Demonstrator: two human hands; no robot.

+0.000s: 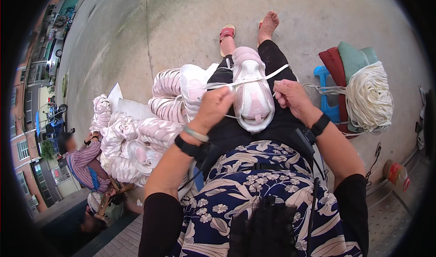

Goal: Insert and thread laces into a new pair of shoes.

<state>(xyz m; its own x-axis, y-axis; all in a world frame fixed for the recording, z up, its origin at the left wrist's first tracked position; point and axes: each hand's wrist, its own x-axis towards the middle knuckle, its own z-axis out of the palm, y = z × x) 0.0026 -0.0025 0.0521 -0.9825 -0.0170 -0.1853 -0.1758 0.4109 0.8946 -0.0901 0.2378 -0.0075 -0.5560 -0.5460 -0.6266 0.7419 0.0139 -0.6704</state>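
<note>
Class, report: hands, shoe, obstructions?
Left hand curled, hold unclear. Right hand pinching white lace. Pink-and-white shoe between them. Lace lies across its top.

We find one pink-and-white shoe (253, 93) resting on the lap (281, 120), over black trousers. At right we note a blue stool (322, 77) standing on the concrete floor (190, 34); red cloth (333, 66) and green cloth (356, 59) lie over it, a bundle of white laces (372, 98) against them. We record a red sandal (227, 31) on the floor.
</note>
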